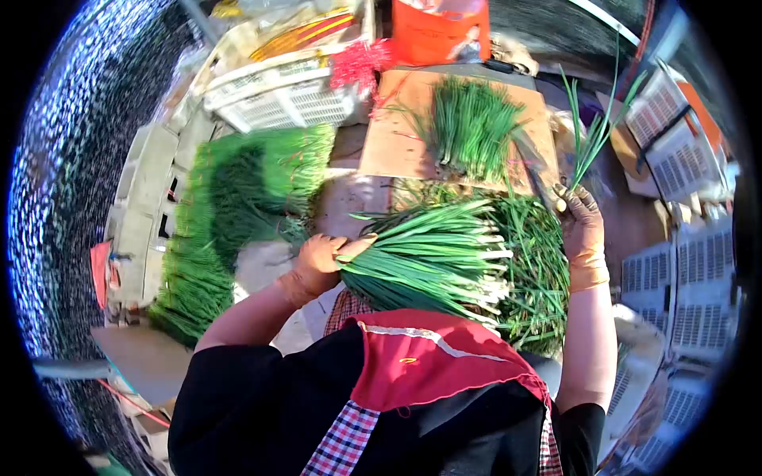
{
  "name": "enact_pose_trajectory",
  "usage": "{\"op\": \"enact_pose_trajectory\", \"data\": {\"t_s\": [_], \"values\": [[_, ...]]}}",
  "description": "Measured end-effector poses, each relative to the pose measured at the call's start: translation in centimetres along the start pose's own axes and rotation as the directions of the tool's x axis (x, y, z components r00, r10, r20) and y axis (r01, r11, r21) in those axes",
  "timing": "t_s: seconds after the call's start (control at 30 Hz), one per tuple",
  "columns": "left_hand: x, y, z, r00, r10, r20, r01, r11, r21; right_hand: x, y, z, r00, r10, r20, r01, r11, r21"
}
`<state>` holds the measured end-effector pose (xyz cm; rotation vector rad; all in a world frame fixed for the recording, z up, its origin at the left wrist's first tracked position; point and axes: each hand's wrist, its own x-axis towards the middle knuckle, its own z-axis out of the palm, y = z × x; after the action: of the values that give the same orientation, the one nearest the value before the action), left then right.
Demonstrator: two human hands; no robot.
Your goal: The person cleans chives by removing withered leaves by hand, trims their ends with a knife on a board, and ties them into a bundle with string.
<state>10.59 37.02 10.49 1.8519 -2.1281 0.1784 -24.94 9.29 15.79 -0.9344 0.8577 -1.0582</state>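
Observation:
My left hand (321, 262), in an orange glove, is closed around the leafy end of a thick bunch of chives (432, 258). Its pale stem ends point right, across my front. My right hand (582, 218), gloved with darkened fingers, is closed on a few long chive stalks (589, 139) that stand upright above it. A dark, knife-like blade (533, 168) slants down toward the right hand's fingers; I cannot tell whether the hand grips it. Beyond the bunch, more chives (475, 127) lie on a tan board (389, 151).
Loose green leaves (536, 270) are heaped under the right forearm. At left, stacked chives (266, 170) lie beside white crates (143, 190). An orange-red bag (440, 36) and pink-red ties (361, 63) sit behind the board. More crates (686, 278) stand at right.

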Motion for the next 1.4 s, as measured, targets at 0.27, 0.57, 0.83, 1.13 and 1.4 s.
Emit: {"op": "enact_pose_trajectory", "data": {"t_s": [0.27,0.57,0.83,1.13,1.4], "values": [[0.2,-2.0,-1.3,0.985,-0.053,0.165,0.068,0.994,-0.088,10.5,8.4,8.7,0.998,0.068,-0.013,-0.069,0.98,-0.187],[0.4,-1.8,-1.0,0.99,-0.084,0.109,0.106,0.973,-0.206,7.7,8.0,6.6,0.911,0.392,0.131,-0.253,0.778,-0.575],[-0.1,-1.1,0.5,0.986,-0.074,0.148,0.107,0.968,-0.227,-7.4,8.0,2.1,0.926,0.306,0.222,-0.233,0.924,-0.302],[0.2,2.0,-0.8,0.999,0.014,-0.049,-0.021,0.987,-0.161,-7.7,4.6,-9.3,0.984,0.099,-0.145,-0.158,0.86,-0.485],[0.7,2.9,-0.6,0.987,0.138,0.088,-0.133,0.989,-0.064,-4.8,4.3,1.4,0.803,0.508,0.312,-0.136,0.666,-0.733]]}}
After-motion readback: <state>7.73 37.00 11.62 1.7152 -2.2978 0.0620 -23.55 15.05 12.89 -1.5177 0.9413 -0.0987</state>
